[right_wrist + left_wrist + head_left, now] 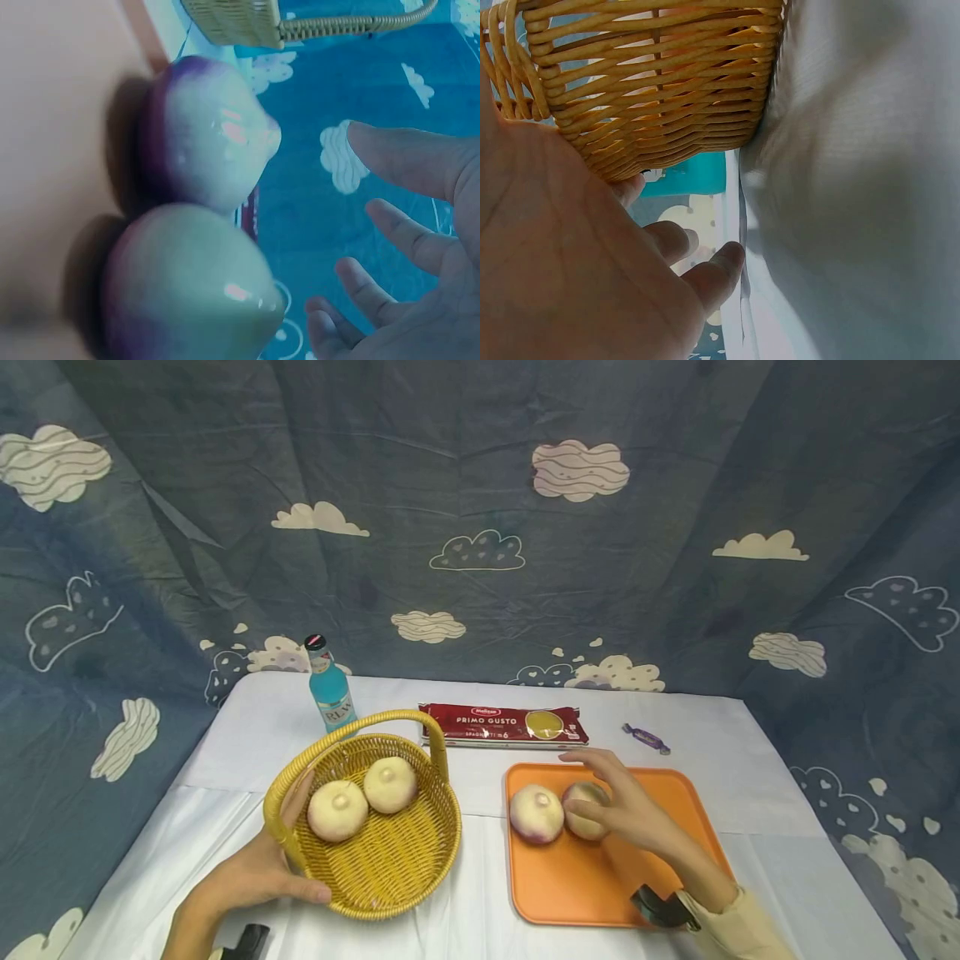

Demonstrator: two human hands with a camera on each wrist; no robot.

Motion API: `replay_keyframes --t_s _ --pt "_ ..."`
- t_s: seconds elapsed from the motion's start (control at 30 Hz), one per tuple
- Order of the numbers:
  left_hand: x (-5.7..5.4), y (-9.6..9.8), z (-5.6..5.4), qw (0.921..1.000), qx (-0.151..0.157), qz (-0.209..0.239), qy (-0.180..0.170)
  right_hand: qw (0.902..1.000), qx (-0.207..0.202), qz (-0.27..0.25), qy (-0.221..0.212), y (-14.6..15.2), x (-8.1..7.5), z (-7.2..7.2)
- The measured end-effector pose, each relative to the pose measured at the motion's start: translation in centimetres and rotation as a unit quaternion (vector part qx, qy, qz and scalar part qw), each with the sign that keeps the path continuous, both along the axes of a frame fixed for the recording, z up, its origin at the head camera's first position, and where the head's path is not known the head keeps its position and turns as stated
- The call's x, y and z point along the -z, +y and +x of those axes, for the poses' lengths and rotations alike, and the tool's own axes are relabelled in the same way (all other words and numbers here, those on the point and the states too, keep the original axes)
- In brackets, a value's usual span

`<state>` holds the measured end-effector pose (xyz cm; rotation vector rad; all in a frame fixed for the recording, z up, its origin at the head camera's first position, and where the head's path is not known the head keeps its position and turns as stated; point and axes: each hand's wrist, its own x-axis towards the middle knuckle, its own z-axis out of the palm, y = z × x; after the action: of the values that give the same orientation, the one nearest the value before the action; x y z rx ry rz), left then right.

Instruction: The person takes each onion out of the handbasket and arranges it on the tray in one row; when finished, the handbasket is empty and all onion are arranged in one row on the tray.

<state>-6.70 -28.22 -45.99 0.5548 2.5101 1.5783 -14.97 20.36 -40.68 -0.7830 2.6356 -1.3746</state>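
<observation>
A yellow wicker basket (390, 868) with a tall handle holds two pale turnips (338, 811) (390, 784). My left hand (251, 872) rests against the basket's left side, its thumb along the front rim; in the left wrist view its other fingers (716, 277) extend loosely past the wickerwork. Two more turnips, white with purple undersides, sit side by side on an orange tray (570, 889): a left one (536, 814) and a right one (587, 810). Over the right one hovers my right hand (626, 806), fingers spread; the right wrist view shows a gap between hand and turnips.
Behind the basket stands a bottle of blue liquid (331, 689). A red spaghetti packet (502, 725) lies at the back middle, with a purple wrapped candy (647, 738) to its right. A dark cloud-patterned cloth (465, 460) hangs behind the white-covered table (480, 852).
</observation>
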Motion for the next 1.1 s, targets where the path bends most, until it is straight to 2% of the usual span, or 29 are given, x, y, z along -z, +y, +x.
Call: replay_keyframes --t_s 0.17,0.33,0.63,0.9,1.1 --pt "-0.1 0.1 -0.1 1.0000 0.000 -0.001 -0.004 0.9997 -0.019 0.012 -0.002 -0.8 -0.4 -0.2" --pt "-0.1 0.1 -0.2 0.9999 -0.001 -0.010 0.000 0.9986 -0.039 0.029 0.019 -1.5 -0.9 -0.3" --pt "-0.1 0.1 -0.2 1.0000 -0.002 -0.003 -0.004 0.9948 -0.052 0.087 0.013 -3.5 -2.1 0.0" --pt "-0.1 0.1 -0.1 1.0000 0.000 -0.008 0.003 0.9881 -0.105 0.100 0.051 -4.7 -3.0 0.0" --pt "-0.2 0.0 -0.1 1.0000 0.001 -0.008 0.006 0.9846 -0.131 0.103 0.052 -5.7 -3.9 -0.2"
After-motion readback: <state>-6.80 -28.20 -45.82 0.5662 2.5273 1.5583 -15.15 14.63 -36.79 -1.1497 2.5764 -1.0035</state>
